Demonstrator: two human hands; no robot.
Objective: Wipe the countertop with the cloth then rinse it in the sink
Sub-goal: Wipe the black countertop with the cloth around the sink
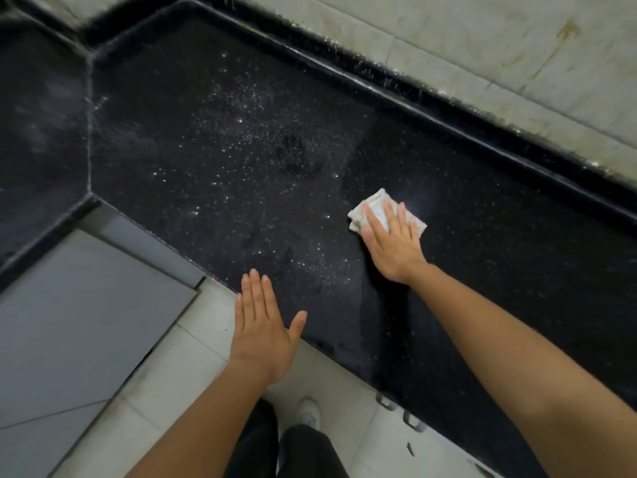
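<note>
A black speckled countertop (213, 139) fills the middle of the view, dotted with white droplets or specks left of centre. A folded white cloth (374, 205) lies on it right of centre. My right hand (391, 239) presses flat on the cloth with straight fingers. The counter looks smoother and darker to the right of the cloth. My left hand (263, 326) is spread flat with straight fingers at the counter's front edge, holding nothing. No sink is in view.
A raised black ledge (448, 108) runs along the back, below a pale tiled wall (499, 39). Grey cabinet doors (79, 312) stand at lower left. White floor tiles (179, 381), my dark trousers and a white shoe (308, 412) show below.
</note>
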